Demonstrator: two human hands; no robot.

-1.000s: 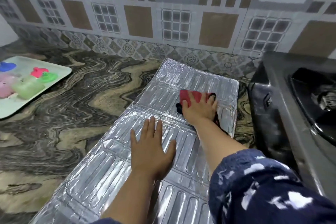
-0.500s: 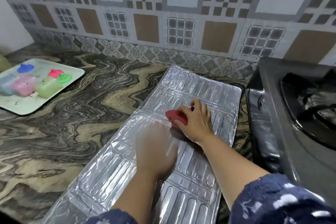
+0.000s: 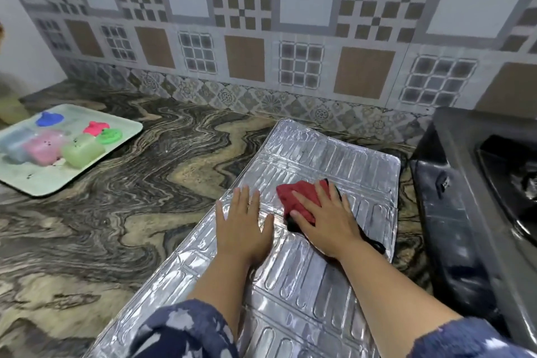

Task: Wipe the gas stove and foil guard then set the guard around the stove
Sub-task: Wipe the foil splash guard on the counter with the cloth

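Observation:
The silver foil guard (image 3: pixel 325 157) lies flat on the marble counter, running from the lower middle up towards the wall. My left hand (image 3: pixel 242 225) rests flat on it, fingers spread, holding nothing. Just to the right, my right hand (image 3: pixel 328 222) presses a red cloth (image 3: pixel 299 197) with a dark edge onto the foil. The black gas stove (image 3: pixel 476 212) stands at the right edge, its burner area partly cut off by the frame.
A pale green tray (image 3: pixel 58 180) with several coloured plastic containers sits at the far left of the patterned marble counter (image 3: pixel 130 212). A tiled wall (image 3: pixel 261 52) backs the counter.
My right hand has drawn the red cloth back towards me and a little left across the foil. My left hand has shifted slightly up the guard, staying flat.

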